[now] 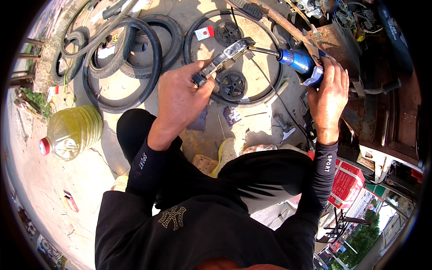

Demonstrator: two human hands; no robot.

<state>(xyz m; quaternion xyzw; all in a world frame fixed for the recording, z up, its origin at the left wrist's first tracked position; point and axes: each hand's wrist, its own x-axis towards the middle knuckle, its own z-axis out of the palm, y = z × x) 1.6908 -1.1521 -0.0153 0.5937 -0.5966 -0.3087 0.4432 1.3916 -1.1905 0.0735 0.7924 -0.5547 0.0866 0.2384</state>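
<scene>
So this is all on sunlit, dusty concrete ground (51,180), pretty cluttered, with green trees (366,236) and some open street down at the lower right.

The metal part (225,56) is a narrow, chunky piece, silvery and scuffed with dark ends, held up off the ground. The left hand (182,92) is clamped on its near end. The right hand (330,87) is wrapped around the back of a shiny blue tool (294,60), whose slim silver stem points at the part's far end; can't tell if they touch.

Below them there's a big thin tyre (187,42) lying flat, with two small black spoked wheels (233,85) inside its ring. More tyres (156,63) overlap off to the left, and a ribbed jug (76,128) of yellow liquid sits nearer. Right side is crowded: rusty metal cabinet (382,108), red box (346,184). A dark cable (270,83) cuts across the view of the big tyre.
</scene>
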